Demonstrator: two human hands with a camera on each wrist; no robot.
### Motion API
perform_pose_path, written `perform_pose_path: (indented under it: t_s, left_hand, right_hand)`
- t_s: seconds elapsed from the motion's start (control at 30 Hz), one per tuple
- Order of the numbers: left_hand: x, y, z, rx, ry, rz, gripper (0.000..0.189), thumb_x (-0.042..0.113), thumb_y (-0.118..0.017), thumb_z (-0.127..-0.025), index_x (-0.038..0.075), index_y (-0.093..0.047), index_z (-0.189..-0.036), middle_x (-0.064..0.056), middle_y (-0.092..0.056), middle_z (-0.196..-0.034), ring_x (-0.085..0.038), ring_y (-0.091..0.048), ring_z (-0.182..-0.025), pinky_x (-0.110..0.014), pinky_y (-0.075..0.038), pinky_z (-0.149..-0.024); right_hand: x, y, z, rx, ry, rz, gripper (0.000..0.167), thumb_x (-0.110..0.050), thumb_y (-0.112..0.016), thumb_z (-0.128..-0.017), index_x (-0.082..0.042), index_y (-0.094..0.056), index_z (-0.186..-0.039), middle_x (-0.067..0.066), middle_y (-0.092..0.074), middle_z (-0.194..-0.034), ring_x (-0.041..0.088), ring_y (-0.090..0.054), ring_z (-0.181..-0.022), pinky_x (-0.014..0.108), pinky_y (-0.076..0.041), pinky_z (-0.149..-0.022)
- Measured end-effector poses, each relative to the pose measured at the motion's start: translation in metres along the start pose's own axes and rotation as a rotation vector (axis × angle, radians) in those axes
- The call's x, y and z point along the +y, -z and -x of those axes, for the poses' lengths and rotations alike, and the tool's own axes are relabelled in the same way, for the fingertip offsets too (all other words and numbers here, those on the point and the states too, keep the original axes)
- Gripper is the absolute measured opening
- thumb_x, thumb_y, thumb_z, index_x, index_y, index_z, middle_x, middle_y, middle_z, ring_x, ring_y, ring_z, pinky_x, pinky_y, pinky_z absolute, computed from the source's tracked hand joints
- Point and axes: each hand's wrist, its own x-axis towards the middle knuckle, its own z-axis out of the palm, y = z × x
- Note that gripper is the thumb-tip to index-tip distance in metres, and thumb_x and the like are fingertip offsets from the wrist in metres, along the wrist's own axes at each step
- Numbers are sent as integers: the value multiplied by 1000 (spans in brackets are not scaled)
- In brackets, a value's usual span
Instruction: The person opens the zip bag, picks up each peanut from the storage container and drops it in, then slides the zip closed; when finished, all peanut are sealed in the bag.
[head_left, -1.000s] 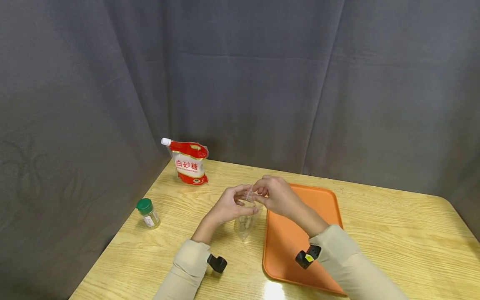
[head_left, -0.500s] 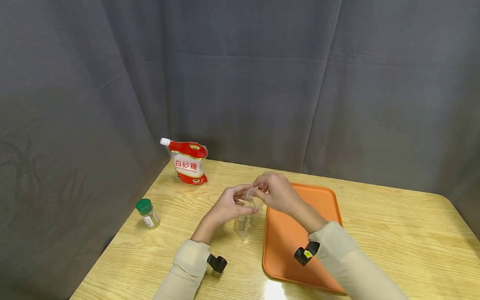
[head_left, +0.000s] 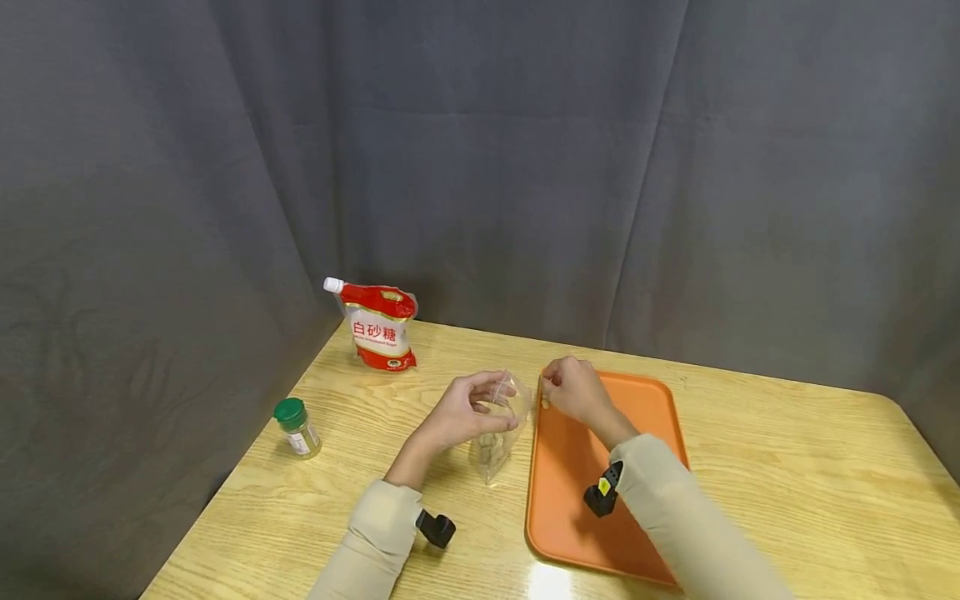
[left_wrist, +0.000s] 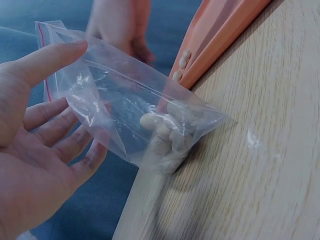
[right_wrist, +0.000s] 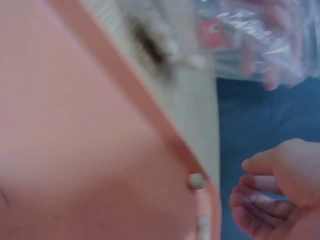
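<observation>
A clear zip bag (head_left: 495, 450) with a red seal line hangs slanted in my left hand (head_left: 459, 412), its mouth spread between the thumb and the fingers. Several peanuts in their shells (left_wrist: 167, 140) lie at the bag's bottom corner, close to the tabletop. My right hand (head_left: 576, 390) is over the far left corner of the orange tray (head_left: 581, 492). In the right wrist view its fingers curl loosely, with a gap to the thumb and nothing held. Loose peanuts (right_wrist: 196, 181) lie along the tray's edge beside that hand.
Toward the back left stands a red and white pouch of white granulated sugar (head_left: 378, 329) with a white cap. A green-lidded spice jar (head_left: 298, 429) is at the table's left edge. Grey curtains (head_left: 487, 167) enclose the table's back and left.
My right hand has left the bag's mouth and moved right, over the tray's corner. The left hand stays in place with the bag, whose mouth now shows wider.
</observation>
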Motion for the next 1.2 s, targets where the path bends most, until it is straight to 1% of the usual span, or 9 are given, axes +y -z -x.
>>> perform_pose_path:
  t_s: [0.1, 0.23, 0.43, 0.53, 0.6, 0.73, 0.83, 0.97, 1.2]
  left_hand:
    - [-2, 0, 0, 2, 0, 5, 67, 2, -75, -83, -13, -45, -141, -29, -61, -125, -43, -56, -118, -60, -40, -100]
    - [-2, 1, 1, 8, 2, 13, 68, 1, -76, -82, -12, -45, -141, -29, -61, -125, -43, -56, -118, -59, -41, -101]
    - [-3, 1, 0, 12, -7, 15, 67, 1, -76, -82, -12, -45, -140, -30, -61, -125, -42, -58, -116, -59, -41, -100]
    - [-3, 1, 0, 11, -3, 1, 67, 3, -76, -82, -12, -46, -140, -29, -61, -125, -40, -59, -115, -58, -42, -100]
    - [-2, 2, 0, 10, 1, -6, 67, 3, -76, -82, -12, -46, -140, -29, -61, -126, -40, -59, -116, -58, -42, -100]
    - [0, 2, 1, 3, -1, -6, 68, 2, -76, -82, -12, -45, -140, -30, -60, -126, -40, -58, -117, -58, -42, -100]
    - [1, 1, 1, 0, -3, -1, 67, 1, -76, -82, -13, -45, -140, -31, -60, -126, -42, -57, -117, -59, -41, -100]
    - [1, 1, 2, 4, -2, -2, 67, 1, -76, -82, -13, -45, -140, -31, -60, -126, -42, -57, -117, -59, -41, -100]
    - [0, 3, 1, 3, -3, -12, 67, 2, -76, -82, -13, -45, -140, -30, -60, -126, -41, -58, -117, -58, -42, -100]
  right_hand:
    - [7, -12, 1, -34, -75, 16, 30, 1, -59, -84, -10, -56, -57, -7, -36, -51, 9, -29, -46, 25, -24, -46]
    - [8, -23, 1, -46, -138, 27, 41, 3, -56, -80, -16, -35, -52, -8, -22, -50, 8, -18, -46, 24, -15, -44]
    - [7, -31, -1, -15, -134, 39, 43, 7, -57, -75, -17, -34, -49, -10, -20, -47, 7, -16, -46, 23, -13, -44]
    - [7, -31, -1, 0, -133, 41, 39, 7, -58, -73, -15, -36, -49, -9, -20, -50, 9, -16, -47, 24, -14, -46]
    - [8, -32, -1, 15, -137, 48, 32, 7, -59, -73, -11, -47, -51, -7, -31, -51, 11, -23, -49, 24, -19, -46]
    - [10, -31, -1, 33, -143, 66, 12, 4, -64, -75, -4, -71, -72, 2, -63, -68, 16, -47, -57, 29, -40, -50]
    - [12, -31, 0, 27, -152, 57, 13, 3, -66, -77, -1, -76, -84, 8, -71, -81, 20, -57, -62, 35, -49, -56]
    - [11, -27, 3, 10, -152, 34, 13, 2, -66, -79, -1, -75, -87, 8, -69, -79, 18, -56, -58, 32, -47, -53]
    - [-3, -3, 9, 18, -83, 8, 15, 3, -66, -82, 3, -73, -96, 7, -65, -71, 15, -51, -51, 28, -41, -47]
